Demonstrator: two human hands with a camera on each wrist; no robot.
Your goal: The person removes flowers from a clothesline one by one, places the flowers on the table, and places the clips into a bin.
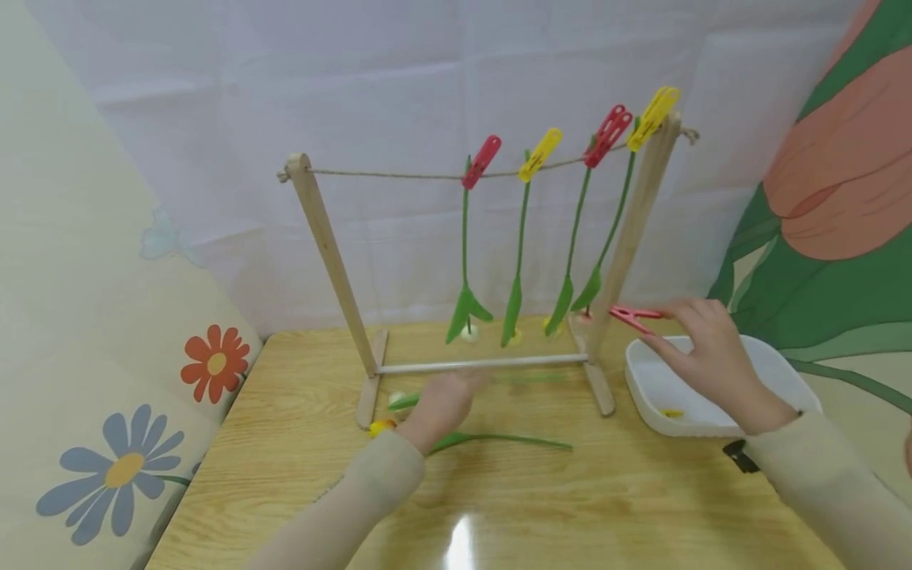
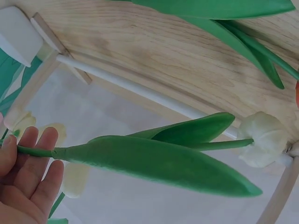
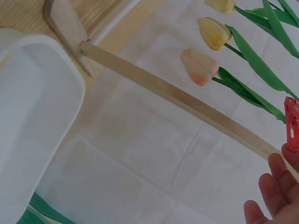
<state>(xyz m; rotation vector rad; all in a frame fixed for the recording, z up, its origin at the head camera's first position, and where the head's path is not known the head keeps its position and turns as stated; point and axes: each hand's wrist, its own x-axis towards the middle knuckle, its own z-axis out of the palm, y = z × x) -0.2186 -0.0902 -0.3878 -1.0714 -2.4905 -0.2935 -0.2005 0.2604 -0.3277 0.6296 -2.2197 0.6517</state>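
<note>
One white tulip [image 2: 168,161] is pinched by its stem in the left grip [image 1: 443,402], whose blurred fingers hide its middle above the desk [image 1: 570,507]. The right grip [image 1: 701,352] pinches a red clip [image 1: 627,313], cropped in the right wrist view, near the bin [image 1: 639,388].
</note>
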